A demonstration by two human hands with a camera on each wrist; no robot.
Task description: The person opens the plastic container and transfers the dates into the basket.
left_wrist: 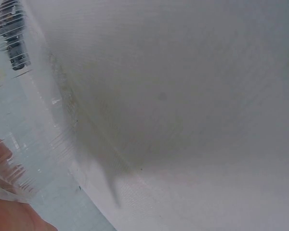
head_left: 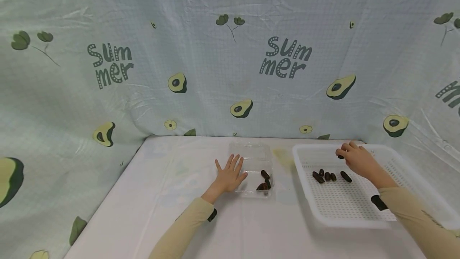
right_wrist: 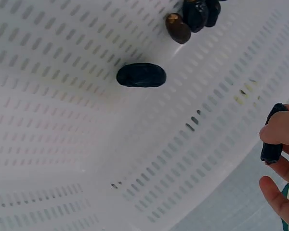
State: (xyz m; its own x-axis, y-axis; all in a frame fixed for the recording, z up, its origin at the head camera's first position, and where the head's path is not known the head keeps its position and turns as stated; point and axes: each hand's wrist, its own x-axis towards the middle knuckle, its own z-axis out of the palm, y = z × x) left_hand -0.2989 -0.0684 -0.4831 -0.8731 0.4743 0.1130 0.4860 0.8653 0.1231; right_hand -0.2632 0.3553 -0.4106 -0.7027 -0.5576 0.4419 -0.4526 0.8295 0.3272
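Observation:
My right hand (head_left: 361, 162) pinches a dark brown date (right_wrist: 269, 152) between thumb and fingers, above the far part of a white perforated plastic basket (head_left: 353, 223). Below it, a single long date (head_left: 346, 176) lies on the basket floor, with a cluster of several dates (head_left: 327, 176) to its left. Fingers spread, my left hand (head_left: 228, 179) is at the left side of a clear plastic box (head_left: 248, 193). Several dates (head_left: 264, 175) sit along the right side of that box. In the left wrist view, part of the hand (left_wrist: 12, 216) shows beside the clear plastic.
The box's clear lid (head_left: 250, 150) is folded back behind it. Both containers stand on a white-covered table (head_left: 151, 195), the basket to the right of the box. A printed curtain (head_left: 208, 55) hangs behind the table's far edge.

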